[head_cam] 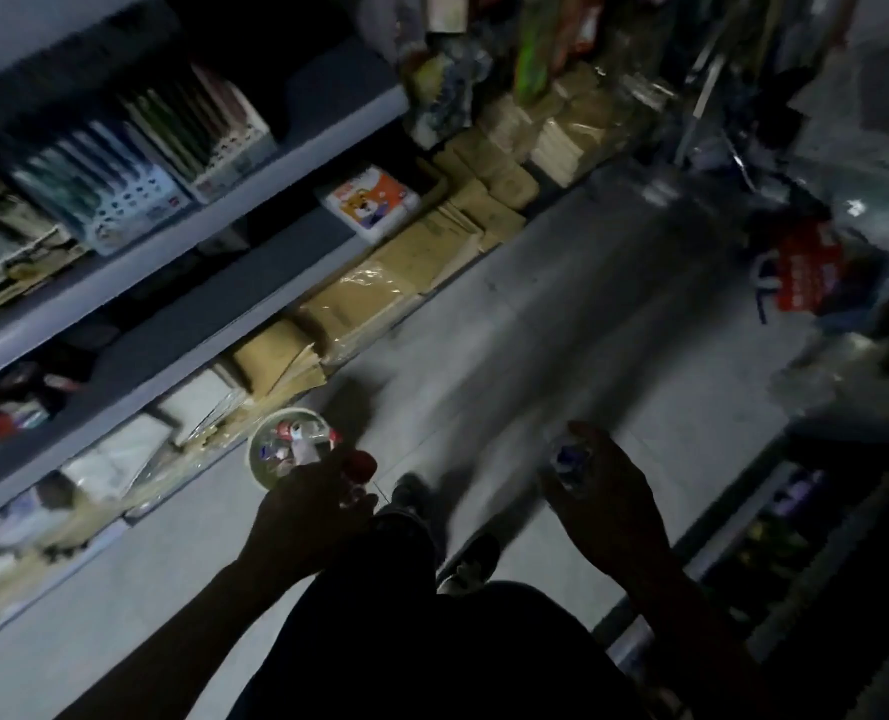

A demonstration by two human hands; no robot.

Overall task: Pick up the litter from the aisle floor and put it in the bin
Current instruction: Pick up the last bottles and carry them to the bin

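Observation:
A small round white bin [260,472] stands on the aisle floor beside the left shelving, with several pieces of litter inside. My left hand [309,517] hovers just right of the bin's rim and holds a red piece of litter [361,465] at its fingertips. My right hand [606,493] is further right, above the floor, its fingers curled round a crumpled blue-and-white wrapper [567,459]. The picture is dark and blurred, so the grips show only roughly.
Grey shelves [182,252] of stationery run along the left, with brown paper packs [374,288] stacked at floor level. Bagged goods and a red-and-white pack [806,275] crowd the right side. My legs and shoes [471,561] stand on the pale tiled floor [561,330].

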